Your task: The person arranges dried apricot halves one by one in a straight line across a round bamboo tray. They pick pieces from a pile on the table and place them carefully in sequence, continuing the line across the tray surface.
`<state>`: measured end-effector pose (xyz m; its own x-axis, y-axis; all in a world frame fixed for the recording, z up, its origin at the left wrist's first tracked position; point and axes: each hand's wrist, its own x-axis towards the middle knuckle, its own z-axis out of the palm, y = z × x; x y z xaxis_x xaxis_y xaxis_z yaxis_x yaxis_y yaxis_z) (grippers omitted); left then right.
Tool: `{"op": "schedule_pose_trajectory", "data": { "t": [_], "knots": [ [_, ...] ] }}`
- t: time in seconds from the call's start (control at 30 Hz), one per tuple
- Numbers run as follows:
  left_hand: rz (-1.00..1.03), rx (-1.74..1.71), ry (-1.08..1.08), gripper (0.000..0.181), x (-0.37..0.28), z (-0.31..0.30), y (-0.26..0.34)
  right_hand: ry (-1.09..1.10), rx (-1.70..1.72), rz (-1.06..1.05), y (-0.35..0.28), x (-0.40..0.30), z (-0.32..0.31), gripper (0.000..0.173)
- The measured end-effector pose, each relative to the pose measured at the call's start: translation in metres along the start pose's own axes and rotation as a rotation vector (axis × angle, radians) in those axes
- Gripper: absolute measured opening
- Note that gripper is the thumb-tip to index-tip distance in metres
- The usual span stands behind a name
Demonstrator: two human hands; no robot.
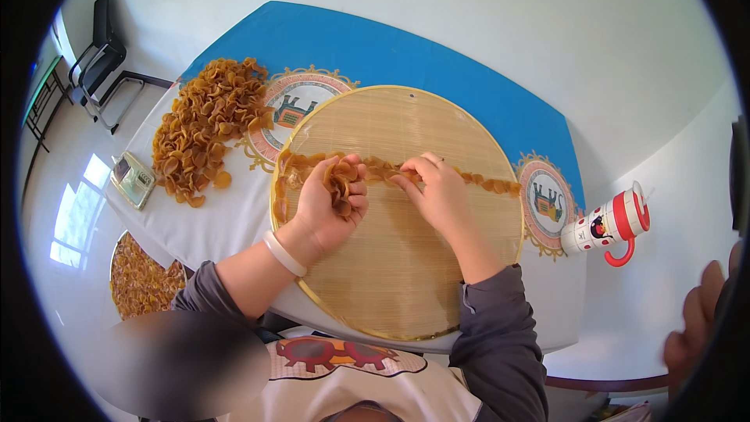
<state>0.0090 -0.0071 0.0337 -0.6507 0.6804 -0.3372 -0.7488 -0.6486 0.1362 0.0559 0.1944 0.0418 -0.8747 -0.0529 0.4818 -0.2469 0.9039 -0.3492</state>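
Observation:
A loose handful of amber-brown, translucent round slices (340, 186) rests in my left hand (319, 211), palm up and fingers curled around them. Under both hands lies a round woven bamboo tray (398, 281) with a yellow rim. Across its middle runs a row of overlapping slices (378, 168), and a few more line the tray's left edge. My right hand (436, 187) reaches down to this row, thumb and fingertips close together at the slices. Whether a slice is pinched between them is hard to make out.
A large heap of the same slices (211, 123) lies on the table's left, beside a phone-like device (133, 180). At right is a white-and-red handled tumbler (606, 223). Another slice-covered tray (143, 275) sits lower left. Another person's fingers (694, 316) show at the right edge.

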Motion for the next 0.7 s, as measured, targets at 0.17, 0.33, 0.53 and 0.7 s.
{"op": "schedule_pose_trajectory", "data": {
  "t": [0.17, 0.33, 0.53, 0.7],
  "knots": [
    [0.007, 0.011, 0.001, 0.020, -0.001, 0.000, -0.002, 0.021, 0.187, 0.002, -0.024, -0.001, -0.011, 0.013],
    [-0.030, 0.062, 0.009, 0.023, -0.002, 0.002, -0.003, -0.057, 0.268, -0.015, -0.042, -0.003, -0.020, 0.012],
    [-0.079, 0.257, 0.028, 0.034, -0.007, 0.007, -0.007, -0.040, 0.378, -0.065, -0.054, -0.005, -0.021, 0.019],
    [-0.037, 0.366, 0.104, 0.038, -0.012, 0.019, -0.012, -0.110, 0.346, -0.005, -0.065, -0.007, -0.028, 0.023]
  ]
}}
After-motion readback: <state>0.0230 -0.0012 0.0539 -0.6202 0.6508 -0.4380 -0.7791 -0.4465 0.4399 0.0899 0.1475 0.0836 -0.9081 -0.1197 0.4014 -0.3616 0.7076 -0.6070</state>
